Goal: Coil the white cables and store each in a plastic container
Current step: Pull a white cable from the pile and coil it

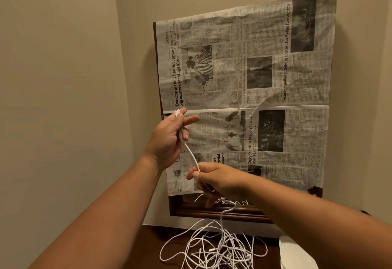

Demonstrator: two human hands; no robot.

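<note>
The white cable (192, 155) you were working on ran taut between your two hands, up in front of the wall and well above the table (156, 238). Your left grip (169, 139) held the upper end: a few strands lay side by side across the palm, pinned there by the thumb, with their tops showing just past the thumb tip, while your forefinger pointed out straight. How many turns sat in that hand, I could not tell. Your right grip (218, 180) was lower and nearer to you, pinching the same cable between thumb and forefinger, the other fingers loosely curled beneath. From that pinch the cable dropped down and joined the loose pile of white cables (214, 249), which lay tangled on the dark table, close to its back edge. At least one small plug showed in the tangle. Just to the right of the pile sat a white plastic piece (294, 254), partly hidden by your right forearm. Behind your hands a wooden frame (212, 212) leaned against the beige wall (63, 77), most of it covered by a creased sheet of newspaper (244, 77)
</note>
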